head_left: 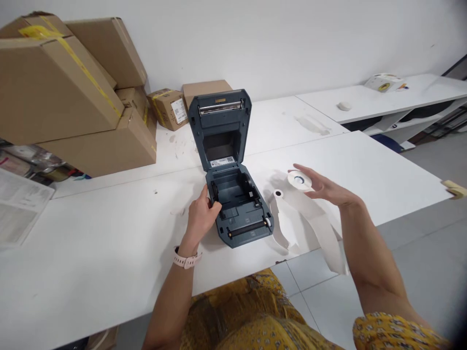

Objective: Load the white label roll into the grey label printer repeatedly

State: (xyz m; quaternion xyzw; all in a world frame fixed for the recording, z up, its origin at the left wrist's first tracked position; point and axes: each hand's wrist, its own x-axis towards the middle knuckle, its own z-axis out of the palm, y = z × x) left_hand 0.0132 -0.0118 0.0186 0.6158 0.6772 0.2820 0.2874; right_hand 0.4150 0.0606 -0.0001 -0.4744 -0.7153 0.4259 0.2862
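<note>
A yellow garment [241, 321] fronts the tabletop [109, 233]; the left hand [202, 214] clasps an open printer [233, 214], the half-curled right hand [326, 189] a roll [306, 182] beside it. The step seems roll handling; moving needs a slack strip [326, 238].

The printer [235, 185] is dark blue-grey, with a black roller [248, 229] tipped in gold, a shiny silver bar [221, 108] and a white sticker [222, 161] printed in black, while the larger roll [294, 180] is white around a bluish core and the smaller roll [278, 194] white around a black one. The tabletop [109, 233] and wall [292, 43] are white, the floor [314, 299] is pale grey crossed by darker lines, and the cardboard boxes [58, 92] are brown striped with yellow tape [78, 63]. Mustard yellow with a small dark-and-white print colours the clothing [248, 316] and sleeve [396, 333], and the wristband [187, 261] is pale pink.
</note>
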